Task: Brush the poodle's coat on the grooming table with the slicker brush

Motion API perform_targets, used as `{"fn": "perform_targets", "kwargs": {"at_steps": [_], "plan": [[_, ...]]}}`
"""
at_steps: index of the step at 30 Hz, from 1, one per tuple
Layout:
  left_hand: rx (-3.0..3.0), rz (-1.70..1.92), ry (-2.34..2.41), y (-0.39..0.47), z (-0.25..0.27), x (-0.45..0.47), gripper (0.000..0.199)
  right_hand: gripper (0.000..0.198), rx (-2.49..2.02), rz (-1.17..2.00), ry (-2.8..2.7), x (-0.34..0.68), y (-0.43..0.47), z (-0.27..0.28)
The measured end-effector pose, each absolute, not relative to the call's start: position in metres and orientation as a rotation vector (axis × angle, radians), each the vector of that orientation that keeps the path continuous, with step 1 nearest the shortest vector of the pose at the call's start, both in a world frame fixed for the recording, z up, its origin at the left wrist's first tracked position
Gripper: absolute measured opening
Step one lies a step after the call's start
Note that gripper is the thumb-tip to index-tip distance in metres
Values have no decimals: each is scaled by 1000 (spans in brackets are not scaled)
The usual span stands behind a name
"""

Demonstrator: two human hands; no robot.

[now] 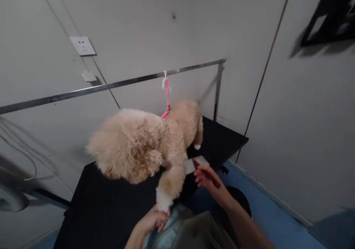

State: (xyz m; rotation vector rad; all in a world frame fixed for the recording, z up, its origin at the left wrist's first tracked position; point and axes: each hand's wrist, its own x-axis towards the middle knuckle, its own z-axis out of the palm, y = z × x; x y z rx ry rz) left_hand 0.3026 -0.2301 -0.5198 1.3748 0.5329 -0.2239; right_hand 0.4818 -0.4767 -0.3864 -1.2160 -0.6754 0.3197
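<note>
A fluffy apricot dog stands on a black grooming table, its head lowered to the left. My left hand is closed round the white paw of its raised front leg. Beside that leg, on the right, my right hand grips a slicker brush by its dark red handle. The brush's pale, flat head is close to the dog's fur; I cannot tell whether it touches. A pink leash runs up from the dog's neck.
A metal rail crosses behind the dog and holds the leash; its post stands at the table's right end. Grey walls close in the back and right. A ribbed hose is at lower left, with a wall socket above.
</note>
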Motion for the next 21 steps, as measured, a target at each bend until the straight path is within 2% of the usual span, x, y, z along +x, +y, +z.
{"fn": "perform_targets", "kwargs": {"at_steps": [2,3,7,13,16,18,21], "plan": [[1412,-251,504,-231,-521,326,24,53,-1133,583,-854,469,-471,-382],[1433,-275,492,-232,-522,337,25,48,-1132,614,-900,468,-463,-378],[1538,-317,521,-230,-533,364,27,30,-1299,393,-792,488,-416,-380],[1744,-445,605,-223,-539,384,21,19,-1545,311,-836,480,-417,-438],[1809,-415,593,-227,-541,397,12,11,-1530,341,-872,482,-424,-419],[1814,-407,624,-232,-544,403,5,12,-1445,295,-814,495,-414,-400],[1768,-379,624,-239,-546,405,18,19,-1398,261,-742,512,-399,-408]]}}
